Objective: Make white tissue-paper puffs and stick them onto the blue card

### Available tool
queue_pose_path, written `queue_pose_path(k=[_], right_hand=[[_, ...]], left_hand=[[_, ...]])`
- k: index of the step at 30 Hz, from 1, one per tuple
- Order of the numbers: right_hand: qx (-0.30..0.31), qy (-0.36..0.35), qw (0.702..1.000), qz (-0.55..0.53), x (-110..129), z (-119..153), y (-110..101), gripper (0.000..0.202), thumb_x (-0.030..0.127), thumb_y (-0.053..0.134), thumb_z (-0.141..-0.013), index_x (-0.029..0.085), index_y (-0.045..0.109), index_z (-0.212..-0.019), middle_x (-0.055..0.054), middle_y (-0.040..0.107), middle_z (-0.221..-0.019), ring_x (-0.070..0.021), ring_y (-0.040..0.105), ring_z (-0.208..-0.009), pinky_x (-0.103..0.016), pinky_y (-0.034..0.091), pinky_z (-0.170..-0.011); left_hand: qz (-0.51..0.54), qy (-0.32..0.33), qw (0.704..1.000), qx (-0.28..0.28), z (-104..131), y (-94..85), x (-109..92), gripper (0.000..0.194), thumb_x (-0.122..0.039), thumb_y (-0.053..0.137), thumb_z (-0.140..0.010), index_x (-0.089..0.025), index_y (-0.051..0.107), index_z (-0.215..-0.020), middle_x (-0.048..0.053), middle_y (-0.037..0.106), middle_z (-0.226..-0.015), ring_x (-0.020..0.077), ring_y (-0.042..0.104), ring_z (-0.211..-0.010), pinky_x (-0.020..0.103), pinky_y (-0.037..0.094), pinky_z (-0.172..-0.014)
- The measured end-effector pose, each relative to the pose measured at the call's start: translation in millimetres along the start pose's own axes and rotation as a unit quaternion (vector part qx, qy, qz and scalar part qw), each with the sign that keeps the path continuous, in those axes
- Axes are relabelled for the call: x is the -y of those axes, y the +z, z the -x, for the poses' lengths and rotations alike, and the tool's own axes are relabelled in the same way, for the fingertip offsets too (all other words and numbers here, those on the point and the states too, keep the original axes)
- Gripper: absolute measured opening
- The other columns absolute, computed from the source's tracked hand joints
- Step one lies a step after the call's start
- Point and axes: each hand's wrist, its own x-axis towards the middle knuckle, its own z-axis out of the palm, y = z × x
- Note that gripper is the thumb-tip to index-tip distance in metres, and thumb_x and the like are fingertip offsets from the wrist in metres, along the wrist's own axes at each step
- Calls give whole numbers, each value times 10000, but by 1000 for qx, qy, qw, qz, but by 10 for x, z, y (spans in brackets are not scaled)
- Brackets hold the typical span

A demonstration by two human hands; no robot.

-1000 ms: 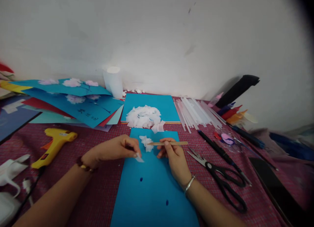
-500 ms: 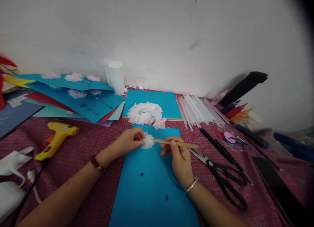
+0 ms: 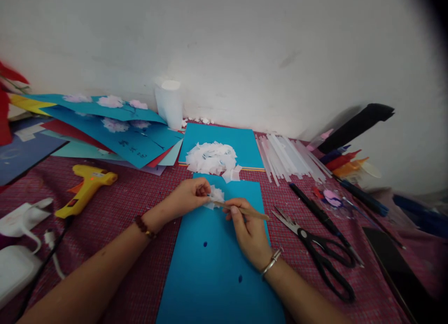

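Observation:
A long blue paper sheet (image 3: 196, 277) with two dark blue dots lies in front of me. On its upper part sits a ruffled cluster of white tissue paper (image 3: 217, 193). My left hand (image 3: 191, 198) is closed, thumb and fingers pinching at the cluster's left edge; the fingertips are partly hidden. From the right, my right hand (image 3: 248, 230) grips a flat wooden craft stick (image 3: 254, 214) between thumb and fingers. The stick's left end touches the lower part of the cluster.
Behind lies a pile of white tissue squares (image 3: 212, 158) on stacked coloured paper (image 3: 241, 142). Scissors (image 3: 315, 249), a black pen (image 3: 311, 207) and glue sticks (image 3: 290, 156) lie to the right. A yellow glue gun (image 3: 82, 188) and flower-decorated sheets (image 3: 140, 149) are at left.
The right hand has moved slightly left and down, tilting the stick so its tip sits lower on the tissue cluster. My left hand stays at the cluster. The view has shifted a little.

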Motion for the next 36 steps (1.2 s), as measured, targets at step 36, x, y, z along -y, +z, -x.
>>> queue_pose_path(k=[36], right_hand=[[31, 48, 991, -120, -45, -8, -83, 194, 294, 478, -924, 190, 642, -936, -32, 653, -824, -143, 616, -718, -275, 500, -663]], left_hand=[[-119, 66, 991, 8, 33, -15, -94, 157, -205, 558, -753, -153, 588, -608, -15, 491, -674, 101, 497, -644, 227, 377, -601]])
